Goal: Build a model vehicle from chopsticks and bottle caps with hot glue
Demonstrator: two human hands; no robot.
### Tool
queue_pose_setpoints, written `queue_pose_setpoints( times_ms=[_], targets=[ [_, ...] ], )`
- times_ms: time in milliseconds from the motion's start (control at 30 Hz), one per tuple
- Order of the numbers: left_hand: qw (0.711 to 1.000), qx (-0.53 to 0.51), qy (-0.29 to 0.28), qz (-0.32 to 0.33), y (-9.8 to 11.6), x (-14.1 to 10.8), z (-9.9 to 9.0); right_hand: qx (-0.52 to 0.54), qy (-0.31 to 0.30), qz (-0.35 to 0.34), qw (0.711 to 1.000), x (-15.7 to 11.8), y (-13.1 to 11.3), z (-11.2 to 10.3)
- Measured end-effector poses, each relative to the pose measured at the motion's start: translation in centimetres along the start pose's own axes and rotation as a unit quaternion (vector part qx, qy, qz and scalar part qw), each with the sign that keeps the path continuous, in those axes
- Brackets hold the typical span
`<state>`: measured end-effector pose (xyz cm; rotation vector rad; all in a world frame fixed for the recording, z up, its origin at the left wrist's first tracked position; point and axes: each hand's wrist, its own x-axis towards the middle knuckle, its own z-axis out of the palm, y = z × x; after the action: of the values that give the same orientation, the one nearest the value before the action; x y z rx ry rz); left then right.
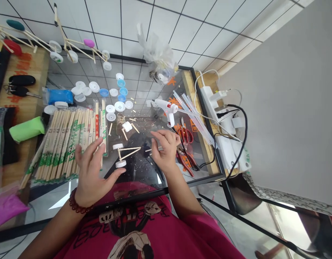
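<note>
My left hand (pixel 93 171) is open with fingers spread, its thumb tip close to a white bottle-cap wheel. That wheel belongs to a small triangular frame of wooden sticks (pixel 130 153) with a white cap (pixel 121 164) at each end of its short side. The frame lies on the glass tabletop between my hands. My right hand (pixel 165 147) is raised right of the frame, thumb and forefinger apart. A short thin stick (pixel 148 150) shows behind its thumb; whether it touches the hand I cannot tell. Another white cap with sticks (pixel 127 126) lies farther back.
Wrapped chopsticks (pixel 60 144) lie at left. Loose bottle caps (pixel 120 106) spread behind. A white glue gun (pixel 167 109), glue sticks (pixel 195 118), red-handled scissors (pixel 185 133) and pliers (pixel 186 162) lie right, near power strips (pixel 228 153). Finished stick models (pixel 71 54) and a plastic bag (pixel 160 57) stand at the back.
</note>
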<state>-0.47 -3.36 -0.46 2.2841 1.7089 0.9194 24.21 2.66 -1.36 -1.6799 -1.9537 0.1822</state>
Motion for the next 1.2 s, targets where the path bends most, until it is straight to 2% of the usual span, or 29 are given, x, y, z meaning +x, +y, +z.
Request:
queue_pose_setpoints(
  times_ms=[67,167,267,333,467,567,1200],
  targets=[
    [0.999,-0.015,0.037,-0.011,0.0,-0.1,-0.5,0.005,-0.007,-0.011,1.000,0.1,0.1,0.1],
    [0.998,-0.025,0.056,-0.035,0.0,-0.1,-0.8,0.014,-0.069,-0.056,0.996,0.1,0.1,0.1],
    [0.998,-0.009,0.006,-0.058,0.1,0.0,-0.5,0.019,-0.129,-0.097,0.987,0.0,0.1,0.0],
    [0.997,-0.002,-0.043,-0.060,0.1,0.0,0.0,0.023,-0.145,-0.109,0.983,-0.2,0.1,0.1],
    [0.995,0.007,-0.098,-0.033,-0.3,-0.2,1.0,0.019,-0.142,-0.115,0.983,-0.3,0.2,0.3],
    [0.993,0.011,-0.115,-0.025,-0.6,-0.4,1.3,0.022,-0.141,-0.122,0.982,-0.3,0.1,0.4],
    [0.993,0.024,-0.112,-0.027,-0.7,-0.3,1.4,0.042,-0.141,-0.131,0.980,-0.3,0.3,0.5]
  ],
)
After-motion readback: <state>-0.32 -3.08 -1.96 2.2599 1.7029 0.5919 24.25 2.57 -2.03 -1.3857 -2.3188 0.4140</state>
